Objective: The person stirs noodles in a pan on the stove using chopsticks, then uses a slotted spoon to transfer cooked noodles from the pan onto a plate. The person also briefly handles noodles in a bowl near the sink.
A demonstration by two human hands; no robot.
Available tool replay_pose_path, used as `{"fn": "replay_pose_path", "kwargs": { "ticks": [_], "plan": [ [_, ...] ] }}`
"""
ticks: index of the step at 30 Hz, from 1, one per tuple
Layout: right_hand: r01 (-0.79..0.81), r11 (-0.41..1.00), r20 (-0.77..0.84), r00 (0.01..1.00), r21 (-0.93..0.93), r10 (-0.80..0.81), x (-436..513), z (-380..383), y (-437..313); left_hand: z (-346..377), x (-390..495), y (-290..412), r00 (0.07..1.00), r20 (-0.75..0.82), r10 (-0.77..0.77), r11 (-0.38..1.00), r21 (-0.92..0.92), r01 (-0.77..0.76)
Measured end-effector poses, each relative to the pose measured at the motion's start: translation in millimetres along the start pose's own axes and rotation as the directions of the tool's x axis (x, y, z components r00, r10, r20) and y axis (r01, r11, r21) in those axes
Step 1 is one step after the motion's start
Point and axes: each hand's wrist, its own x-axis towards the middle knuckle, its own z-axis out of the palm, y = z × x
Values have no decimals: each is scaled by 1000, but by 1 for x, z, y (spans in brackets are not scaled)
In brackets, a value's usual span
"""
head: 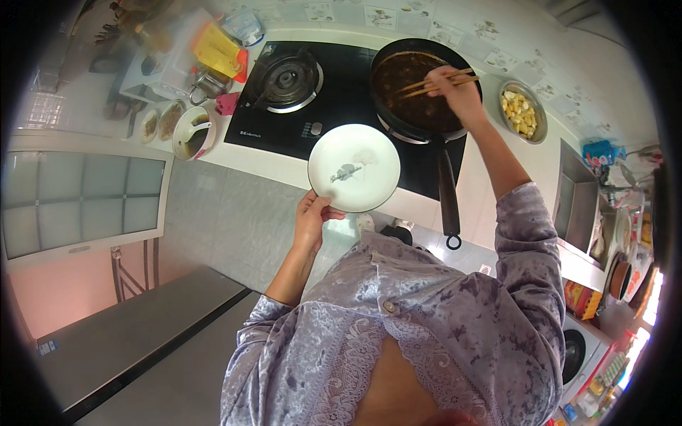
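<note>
My left hand (314,218) grips the near rim of a white plate (341,186), holding it over the front edge of the cooktop. Printed tree and leaf designs and some writing mark the plate's face, which carries no food. In my right hand (453,93) is a pair of wooden chopsticks (418,90), their tips down in a black frying pan (381,112). Dark brown sauce (421,114) with lumps in it fills the pan. What the tips touch is hard to make out. The pan's long handle (448,197) points toward me.
Left on the black glass cooktop (266,128) is a bare burner (286,79). A metal bowl of pale yellow chunks (519,114) stands right of the pan, before a sink (573,186). At left are a bowl of dark liquid with a spoon (194,136) and a metal pitcher (210,82).
</note>
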Motion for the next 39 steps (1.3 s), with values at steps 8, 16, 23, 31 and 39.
{"fn": "replay_pose_path", "kwargs": {
  "ticks": [8,16,23,31,39],
  "plan": [
    [23,970,-199,977,-240,-73,-3,-19,1,-2,-2,-1,1000,2,23,1000,-17,-23],
    [-51,888,-194,980,-458,-44,-31,-52,-17,-4,1,-3,1000,-7,-2,1000,0,2],
    [65,995,-163,984,-73,-76,-43,-36,-17,-2,3,1,1000,9,4,1000,-1,-4],
    [27,940,-291,948,-340,-133,-30,-49,-4,-3,2,0,1000,6,0,1000,6,-1],
    [39,979,-151,986,-202,-71,-13,-39,4,-4,0,-2,1000,2,10,1000,-5,-10]
  ]
}}
